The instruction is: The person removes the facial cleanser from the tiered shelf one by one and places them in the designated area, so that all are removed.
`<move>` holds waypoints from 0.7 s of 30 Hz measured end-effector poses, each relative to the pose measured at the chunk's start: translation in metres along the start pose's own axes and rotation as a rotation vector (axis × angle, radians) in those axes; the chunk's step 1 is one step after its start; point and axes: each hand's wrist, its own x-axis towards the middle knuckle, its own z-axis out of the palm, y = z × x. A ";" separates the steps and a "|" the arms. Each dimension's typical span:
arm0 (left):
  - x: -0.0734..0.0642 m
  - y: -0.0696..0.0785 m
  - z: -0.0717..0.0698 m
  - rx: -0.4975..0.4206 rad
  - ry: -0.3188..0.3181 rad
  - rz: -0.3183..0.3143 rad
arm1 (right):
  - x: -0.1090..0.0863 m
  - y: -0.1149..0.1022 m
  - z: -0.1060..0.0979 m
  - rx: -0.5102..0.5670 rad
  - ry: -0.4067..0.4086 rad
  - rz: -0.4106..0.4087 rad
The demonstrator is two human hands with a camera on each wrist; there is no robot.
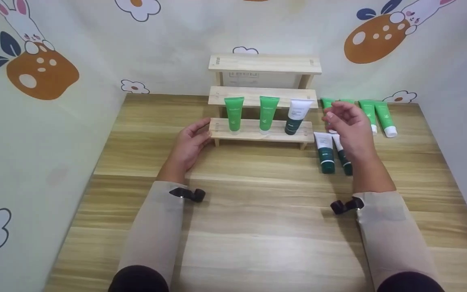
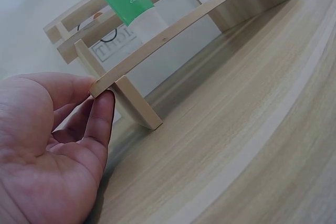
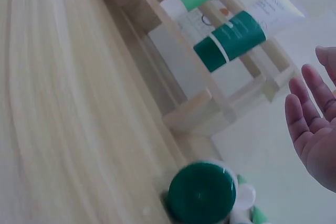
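My left hand (image 1: 189,145) pinches the left end of the lowest board of a three-step wooden rack (image 1: 265,63); in the left wrist view thumb and fingers close round its corner. On that board two green tubes (image 1: 234,113) and one white-and-dark-green tube (image 1: 297,115) stand on their caps, the latter tilted a little to the right. Beyond the rack's right end my right hand (image 1: 354,132) hovers with relaxed, slightly bent fingers and nothing in them. It partly covers the tubes lying there. In the right wrist view the hand (image 3: 320,124) shows only at the right edge.
Several green tubes (image 1: 385,118) lie on the wood-grain table (image 1: 266,227) right of the rack. Nearer the front lie two white-and-dark-green tubes (image 1: 324,152). Patterned cloth (image 1: 176,48) rises behind the rack and along both sides of the table.
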 end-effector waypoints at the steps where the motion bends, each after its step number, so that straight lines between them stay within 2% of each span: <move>1: 0.000 0.000 0.000 0.002 0.000 -0.001 | 0.000 -0.002 0.003 0.007 -0.005 -0.004; 10: 0.001 -0.001 -0.002 0.007 0.006 0.000 | 0.003 -0.009 0.026 0.045 -0.065 -0.095; 21: 0.000 0.000 0.000 -0.015 0.001 -0.003 | 0.004 -0.012 0.048 0.056 -0.038 -0.055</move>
